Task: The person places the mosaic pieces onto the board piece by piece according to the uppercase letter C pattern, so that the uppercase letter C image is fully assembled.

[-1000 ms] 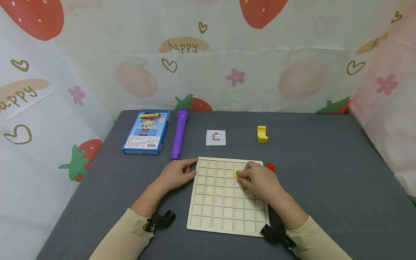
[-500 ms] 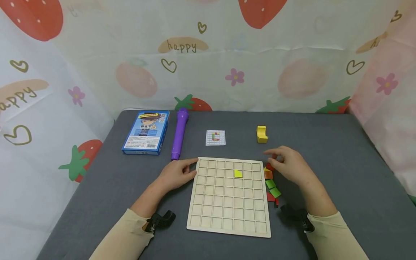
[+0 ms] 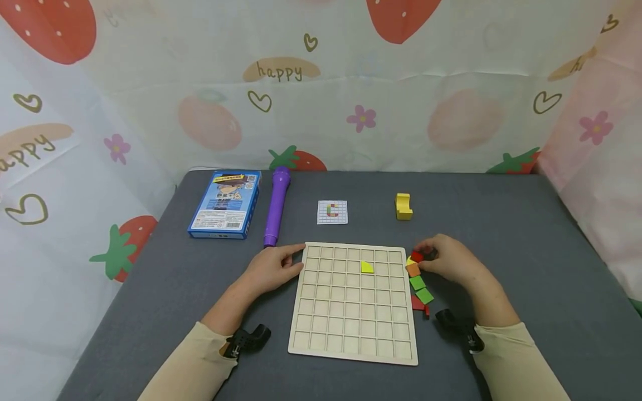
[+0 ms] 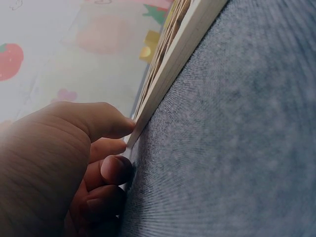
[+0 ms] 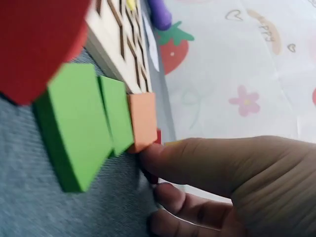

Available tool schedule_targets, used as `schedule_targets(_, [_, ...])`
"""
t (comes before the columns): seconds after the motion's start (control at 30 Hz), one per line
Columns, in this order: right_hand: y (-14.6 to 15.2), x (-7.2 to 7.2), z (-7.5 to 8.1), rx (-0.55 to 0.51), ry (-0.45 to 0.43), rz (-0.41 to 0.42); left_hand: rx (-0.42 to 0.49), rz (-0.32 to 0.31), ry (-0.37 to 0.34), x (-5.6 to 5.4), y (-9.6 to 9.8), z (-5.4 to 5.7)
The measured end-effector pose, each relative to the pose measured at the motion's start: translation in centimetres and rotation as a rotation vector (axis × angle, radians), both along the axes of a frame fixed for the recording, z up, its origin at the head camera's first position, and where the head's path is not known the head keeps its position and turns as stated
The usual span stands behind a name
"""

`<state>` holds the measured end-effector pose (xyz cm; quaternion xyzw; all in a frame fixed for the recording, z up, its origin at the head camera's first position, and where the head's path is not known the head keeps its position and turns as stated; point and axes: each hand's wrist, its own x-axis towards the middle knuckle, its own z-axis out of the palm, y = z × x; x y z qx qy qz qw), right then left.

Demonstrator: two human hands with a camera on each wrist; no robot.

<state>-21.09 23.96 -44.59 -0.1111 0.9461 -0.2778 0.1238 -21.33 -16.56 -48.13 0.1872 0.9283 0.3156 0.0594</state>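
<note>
A pale wooden grid board (image 3: pixel 346 312) lies flat on the table. One yellow tile (image 3: pixel 367 267) with a rounded corner sits in a cell of its upper half. My left hand (image 3: pixel 268 270) touches the board's upper left edge with thumb and index finger, the other fingers curled in the left wrist view. Beyond the board's right edge, my right hand (image 3: pixel 451 259) reaches its thumb and index finger around a red tile (image 3: pixel 417 256). Its thumb touches or nearly touches an orange tile (image 5: pixel 143 121). Whether the fingers pinch the red tile is unclear.
Two green tiles (image 3: pixel 421 289) and another red piece (image 3: pixel 418 303) lie along the board's right side. Behind the board are a pattern card (image 3: pixel 332 212), a yellow notched block (image 3: pixel 403 207), a purple microphone-shaped object (image 3: pixel 277 209) and a blue box (image 3: pixel 224 204).
My right hand has let go of the yellow tile on the board, swung right off it, and come down at the loose tiles. The left hand has stayed at the board's edge.
</note>
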Motion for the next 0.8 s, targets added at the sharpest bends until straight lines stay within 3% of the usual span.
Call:
schedule_targets(0.2, [-0.2,-0.1,0.1,0.000,-0.012,-0.058,0.003,-0.003,0.006,0.0,-0.1,0.0])
schedule_targets(0.37, [-0.1,0.2,2.1,-0.050,-0.063,-0.093,0.018,-0.009,0.006,0.1,-0.2,-0.2])
schedule_targets(0.57, [-2.2,0.9,5.0,-0.114,-0.060,-0.043,0.015,-0.009,0.003,0.3,-0.5,-0.6])
schedule_targets(0.8, [-5.8,1.6,4.9,-0.164,0.023,0.042,0.022,-0.017,0.016,0.1,-0.1,-0.1])
